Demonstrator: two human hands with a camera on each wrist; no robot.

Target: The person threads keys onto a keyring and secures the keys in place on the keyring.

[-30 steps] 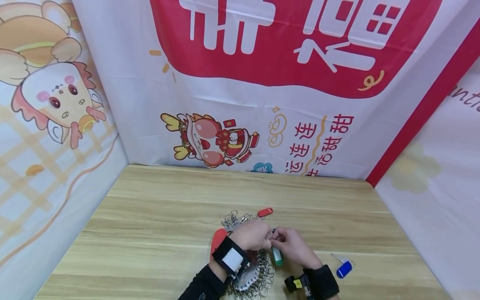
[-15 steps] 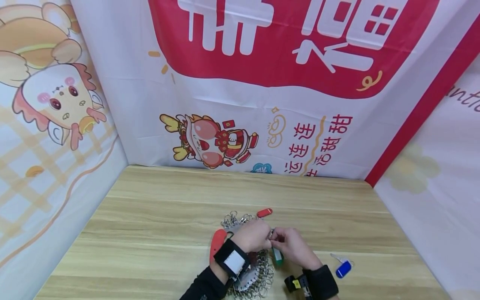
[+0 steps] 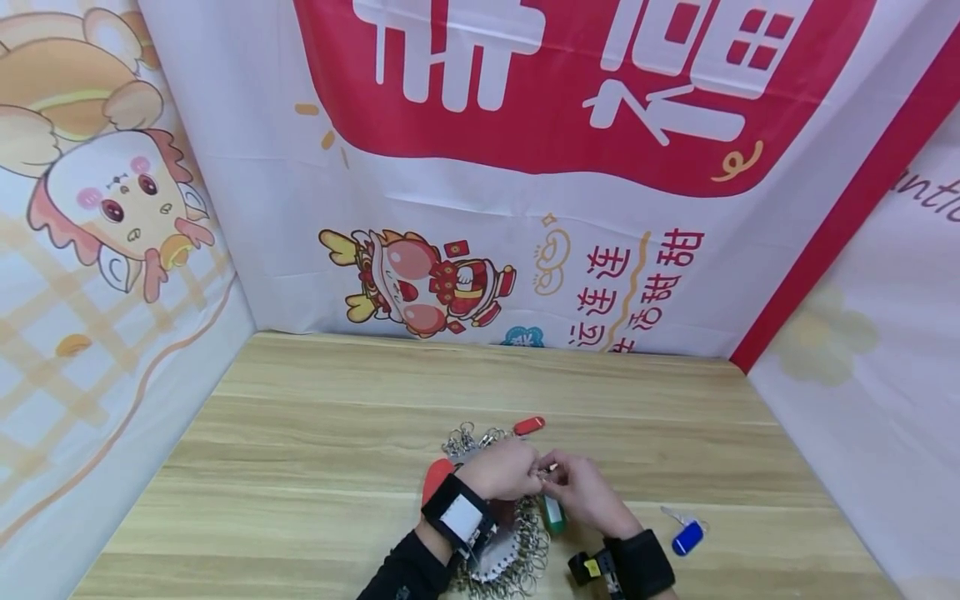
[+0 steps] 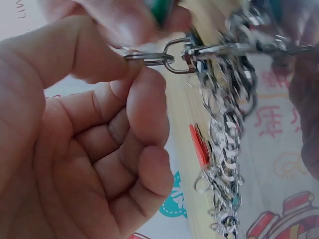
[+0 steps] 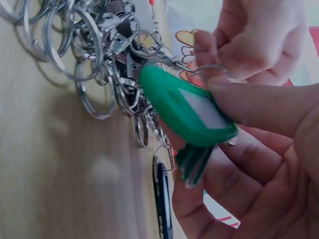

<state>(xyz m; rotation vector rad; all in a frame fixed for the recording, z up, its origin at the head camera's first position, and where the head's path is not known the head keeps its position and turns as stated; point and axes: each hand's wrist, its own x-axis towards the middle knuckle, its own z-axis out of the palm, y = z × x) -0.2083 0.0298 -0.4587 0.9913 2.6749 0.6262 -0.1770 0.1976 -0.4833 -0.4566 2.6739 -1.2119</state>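
Observation:
My left hand [image 3: 506, 469] pinches a metal split ring [image 4: 144, 59] between thumb and forefinger; its other fingers are curled. The ring is linked to a swivel clasp [image 4: 182, 56] in a dense bunch of key rings and clasps [image 5: 84, 50]. My right hand [image 3: 585, 492] meets the left at the ring and holds a green key tag [image 5: 184, 107] with a white label, the thumb along its edge. A toothed key blade [image 5: 193, 164] shows just under the tag. Below my left wrist lies a grey toothed-edged disc [image 3: 495, 557] fringed with the rings.
A red key tag [image 3: 529, 426] lies just beyond the bunch. To the right, a blue key tag [image 3: 687, 537] with a key rests on the wooden table [image 3: 300, 433]. A flat red piece [image 3: 437, 479] shows beside the left wrist. Printed cloth [image 3: 450, 183] stands behind the table.
The fingers of my right hand have shifted slightly left and up, closer to the left hand at the ring. The green tag has moved a little; the left hand stays nearly in place.

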